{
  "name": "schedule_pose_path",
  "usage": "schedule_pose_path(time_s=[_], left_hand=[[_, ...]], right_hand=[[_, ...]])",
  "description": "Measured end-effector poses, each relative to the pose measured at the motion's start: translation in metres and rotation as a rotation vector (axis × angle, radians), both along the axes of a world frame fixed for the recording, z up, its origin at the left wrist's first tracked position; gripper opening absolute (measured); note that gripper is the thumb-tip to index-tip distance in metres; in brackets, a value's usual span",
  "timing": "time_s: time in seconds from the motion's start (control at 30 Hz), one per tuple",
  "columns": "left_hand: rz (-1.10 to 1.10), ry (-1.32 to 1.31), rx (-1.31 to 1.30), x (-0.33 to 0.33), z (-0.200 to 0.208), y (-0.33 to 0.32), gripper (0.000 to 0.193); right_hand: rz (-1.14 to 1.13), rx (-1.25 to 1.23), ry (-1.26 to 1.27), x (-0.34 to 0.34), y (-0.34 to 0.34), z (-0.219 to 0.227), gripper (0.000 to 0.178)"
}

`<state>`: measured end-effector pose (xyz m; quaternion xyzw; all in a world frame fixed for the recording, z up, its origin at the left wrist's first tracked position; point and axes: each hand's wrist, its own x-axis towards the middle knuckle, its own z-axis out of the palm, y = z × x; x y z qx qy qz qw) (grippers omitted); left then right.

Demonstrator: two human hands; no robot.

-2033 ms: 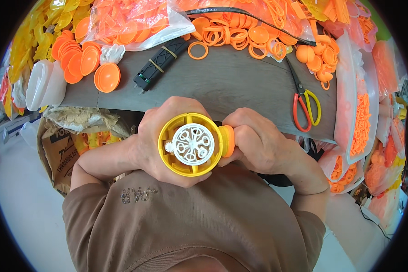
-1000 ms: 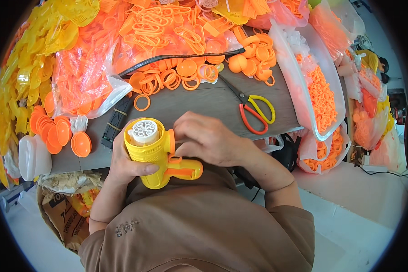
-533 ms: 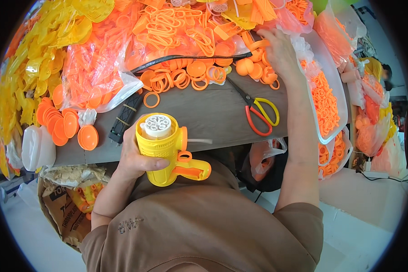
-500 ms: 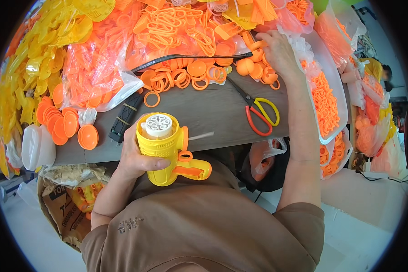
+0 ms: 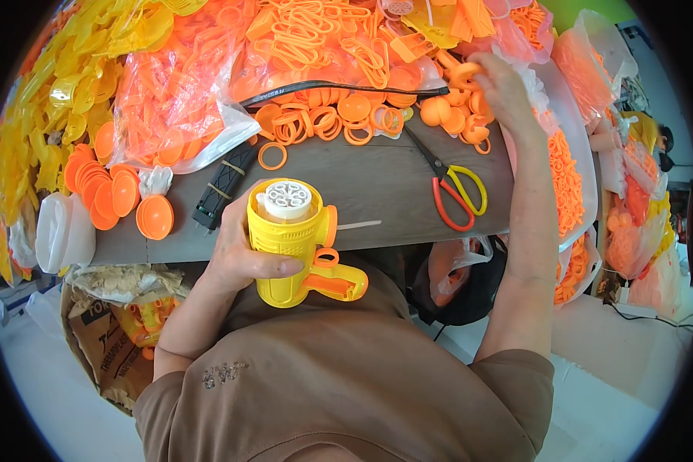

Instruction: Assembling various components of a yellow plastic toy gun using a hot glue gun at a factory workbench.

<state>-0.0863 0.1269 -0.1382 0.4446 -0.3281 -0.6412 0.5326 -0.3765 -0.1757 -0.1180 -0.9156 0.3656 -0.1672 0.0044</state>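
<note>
My left hand is wrapped around a yellow toy bubble gun held upright over the table's front edge. A white round nozzle with several holes sits in its open top. Orange parts are fitted on its right side, and a thin white strip sticks out from there. My right hand reaches to the back right, its fingers curled at a curved orange plastic piece on a pile of orange parts. The fingertips are partly hidden.
Red-and-yellow-handled scissors, a black strap and a black banded bar lie on the grey table. Orange cups and yellow shells stand left; a bin of orange rings stands right. Below is a cardboard box.
The whole view has shifted slightly, moving the table things rightward in the picture. My left hand still holds the bubble gun; my right hand stays at the orange pile, its fingers a little more curled.
</note>
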Motion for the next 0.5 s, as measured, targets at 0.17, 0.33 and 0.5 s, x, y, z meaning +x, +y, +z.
schedule_pose_path(time_s=[0.17,0.33,0.5], left_hand=[[0.015,0.020,0.021,0.004,-0.004,0.003,0.075],[0.005,0.023,0.029,0.003,-0.003,0.005,0.075],[0.020,0.014,0.009,0.002,-0.003,0.007,0.082]], right_hand=[[-0.100,0.536,-0.601,0.011,0.019,0.035,0.026],[-0.194,1.026,-0.635,0.053,0.113,0.019,0.029],[-0.085,0.754,-0.202,0.071,0.173,-0.021,0.028]])
